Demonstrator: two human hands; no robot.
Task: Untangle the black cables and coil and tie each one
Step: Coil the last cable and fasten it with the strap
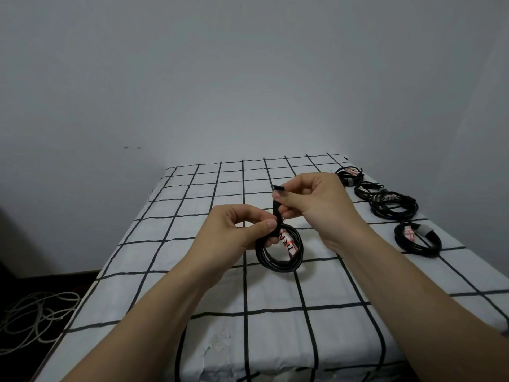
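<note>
A coiled black cable [278,261] with a white and red label hangs above the middle of the checked tabletop [248,340]. My left hand [242,227] pinches the coil at its top, thumb against the base of a black tie strap [276,208]. The strap stands upright from the coil. My right hand [311,199] pinches the strap's upper end between thumb and fingers. Both hands are lifted above the table.
Several tied black cable coils lie along the table's right edge: one at the far corner [349,175], another [367,190], a bigger one [394,205] and a nearer one with a grey tie [417,239]. Loose grey cable [35,318] lies on the dark floor at the left.
</note>
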